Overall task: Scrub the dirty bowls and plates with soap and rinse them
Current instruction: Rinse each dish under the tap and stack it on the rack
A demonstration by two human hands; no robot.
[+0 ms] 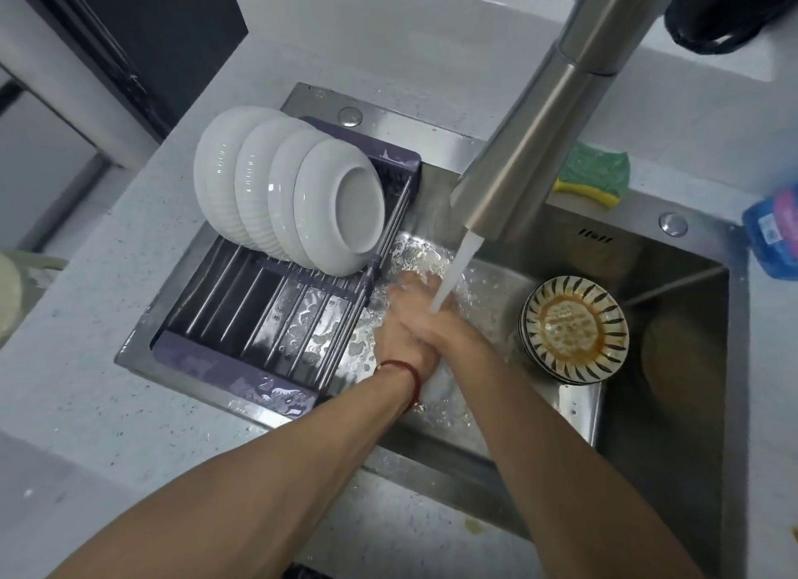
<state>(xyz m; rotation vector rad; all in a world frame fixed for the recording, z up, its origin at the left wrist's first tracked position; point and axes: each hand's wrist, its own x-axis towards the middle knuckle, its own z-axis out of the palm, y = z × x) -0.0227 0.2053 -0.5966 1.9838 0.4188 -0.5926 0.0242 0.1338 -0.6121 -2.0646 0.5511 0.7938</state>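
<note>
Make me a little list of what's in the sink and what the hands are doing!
clean dishes: four white bowls standing in the drying rack
dirty dishes: striped bowls stacked in the sink, orange residue inside
faucet: running
left hand: under the water, against the right
right hand: under the stream
sponge: on the sink's edge, untouched

Brushed stainless steel sink (673, 276), satin sheen, wet and foam-flecked just beside the fingers (414, 282). Faucet (539, 133) above the fingers: brushed metal, matt-smooth. Four white bowls (293, 190) left of the fingers: glazed ceramic, glossy, outer walls finely ribbed. Drying rack (276, 319): polished metal rods, matt purple plastic ends. Striped bowl (576, 328) right of the fingers: glossy glaze, greasy orange film. Sponge (593, 174): coarse green scouring face, yellow foam. Countertop (129, 405): pale speckled, matt.
</note>
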